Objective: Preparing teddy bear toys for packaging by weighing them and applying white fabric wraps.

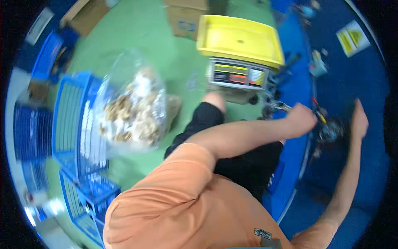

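The left hand and right hand are apart, both to the right of the weighing scale and nearer the person's body than its yellow tray; the right hand is farther out from the scale. The left hand is curled and blurred, the right looks partly closed with the fingertips toward the far side, and I cannot tell whether either grips anything.

Nearest the left hand is a slim tool with red and yellow parts, on the bench to the right of the scale and a little nearer the body. It looks light and stiff, likely smooth; the yellow part, on the side nearer the body, seems the surest place to take hold, though blur hides its exact shape.

Also right of the scale, slightly nearer the body than the tool, sits a tangled dark clump. Its pieces are too blurred to name; it would probably shift or snag if pulled from one edge, so gathering it from beneath with spread fingers seems safer.
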Available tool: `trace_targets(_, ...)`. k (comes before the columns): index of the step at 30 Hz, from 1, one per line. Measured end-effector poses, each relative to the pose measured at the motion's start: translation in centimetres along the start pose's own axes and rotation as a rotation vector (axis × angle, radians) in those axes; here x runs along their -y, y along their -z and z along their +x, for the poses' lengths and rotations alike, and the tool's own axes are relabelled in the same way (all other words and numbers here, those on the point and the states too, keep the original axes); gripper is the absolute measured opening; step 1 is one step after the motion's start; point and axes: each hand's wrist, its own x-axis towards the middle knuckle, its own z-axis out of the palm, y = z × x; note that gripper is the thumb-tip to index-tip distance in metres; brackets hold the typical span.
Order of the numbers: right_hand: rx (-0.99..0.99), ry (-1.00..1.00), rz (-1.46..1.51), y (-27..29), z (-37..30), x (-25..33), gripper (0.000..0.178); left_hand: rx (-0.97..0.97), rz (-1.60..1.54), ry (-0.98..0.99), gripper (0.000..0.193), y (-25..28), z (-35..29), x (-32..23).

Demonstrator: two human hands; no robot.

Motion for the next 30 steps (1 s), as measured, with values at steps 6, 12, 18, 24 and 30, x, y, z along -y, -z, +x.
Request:
trace_targets(6, -0.378, 0.09, 0.027, 12.1, 5.4, -10.0, 0.044, -0.748, -0.208, 0.039, 0.024, 5.6, -1.9, 1.6)
trace_targets(12, -0.359, 0.437, 0.615, 6.1, -8.0, 2.9, 0.024, -1.133, -0.086, 0.989, 0.034, 5.6, -27.4, 16.5)
trace_targets(18, -0.02, 0.474, 0.813, 0.6, -12.6, 13.3, 0.017, -0.344, 0.16, 1.585, 0.028, -3.7, -44.2, 24.3)
trace_targets(24, 0.006, 0.499, 0.835, 0.5, -11.8, 15.9, 0.017, -0.382, 0.037, 1.714, 0.028, -6.5, -50.4, 25.8)
trace_targets(30, -0.056, 0.485, 0.772, 0.1, -11.7, 15.2, 0.018, -1.28, 0.193, 1.426, 0.025, 7.8, -44.9, 21.6)
